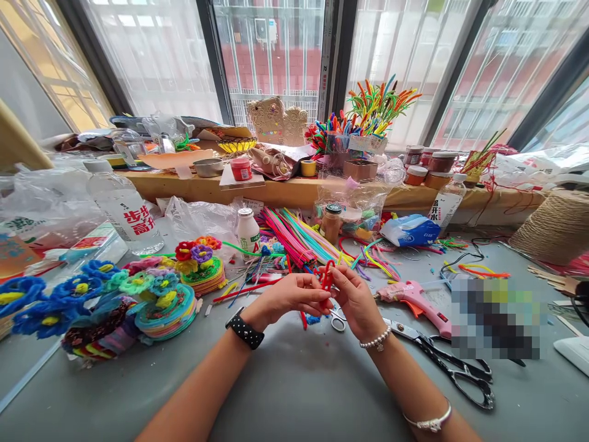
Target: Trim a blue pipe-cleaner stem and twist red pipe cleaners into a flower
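Observation:
Both my hands meet over the middle of the grey table, pinching a bent red pipe cleaner (327, 279) folded into loops. My left hand (299, 294) grips its lower left side, with the thumb and fingers pressed together. From the right, my right hand (354, 298) pinches its upper part. A straight red length runs left behind my left hand, and a red end hangs below it. Small scissors (338, 319) lie just under my hands. Beyond them spreads a bundle of colourful pipe cleaners (297, 239).
Pipe-cleaner flowers (78, 288) on round bases stand at left, near a large water bottle (126, 212). To the right lie a pink glue gun (416, 301), big black-handled scissors (453, 362) and a twine spool (554, 227). A cluttered ledge (285, 191) runs along the window.

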Demonstrator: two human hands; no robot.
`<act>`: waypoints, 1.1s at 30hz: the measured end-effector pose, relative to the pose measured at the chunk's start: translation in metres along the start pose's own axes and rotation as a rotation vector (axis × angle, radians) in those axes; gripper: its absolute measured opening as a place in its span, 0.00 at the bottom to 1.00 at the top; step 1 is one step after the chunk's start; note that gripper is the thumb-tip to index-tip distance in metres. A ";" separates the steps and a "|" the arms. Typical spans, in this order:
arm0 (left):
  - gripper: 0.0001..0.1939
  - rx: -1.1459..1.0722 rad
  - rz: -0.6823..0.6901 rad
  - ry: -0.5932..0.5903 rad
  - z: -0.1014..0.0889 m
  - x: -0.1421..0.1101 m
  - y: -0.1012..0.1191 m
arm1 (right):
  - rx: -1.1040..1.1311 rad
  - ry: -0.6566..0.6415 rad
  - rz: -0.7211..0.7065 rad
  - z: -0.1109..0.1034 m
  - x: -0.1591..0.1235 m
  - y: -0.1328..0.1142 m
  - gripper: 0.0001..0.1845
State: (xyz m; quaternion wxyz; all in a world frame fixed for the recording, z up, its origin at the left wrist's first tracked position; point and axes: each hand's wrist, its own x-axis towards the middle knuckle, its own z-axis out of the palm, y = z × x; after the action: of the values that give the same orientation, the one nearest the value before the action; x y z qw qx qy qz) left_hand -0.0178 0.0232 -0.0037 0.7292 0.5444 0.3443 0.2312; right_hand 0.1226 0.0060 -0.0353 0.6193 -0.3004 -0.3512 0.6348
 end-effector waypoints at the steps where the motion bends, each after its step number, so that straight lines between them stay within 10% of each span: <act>1: 0.11 -0.004 -0.003 0.000 0.000 0.000 0.000 | 0.024 -0.022 0.011 0.000 0.000 0.000 0.05; 33: 0.10 0.061 -0.028 -0.047 0.003 0.001 -0.003 | 0.213 -0.073 0.102 0.007 -0.003 -0.001 0.07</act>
State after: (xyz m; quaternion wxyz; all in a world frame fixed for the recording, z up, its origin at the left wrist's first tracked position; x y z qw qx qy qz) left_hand -0.0144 0.0213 -0.0059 0.7232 0.5669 0.3414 0.1976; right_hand 0.1174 0.0022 -0.0308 0.6011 -0.2272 -0.2886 0.7098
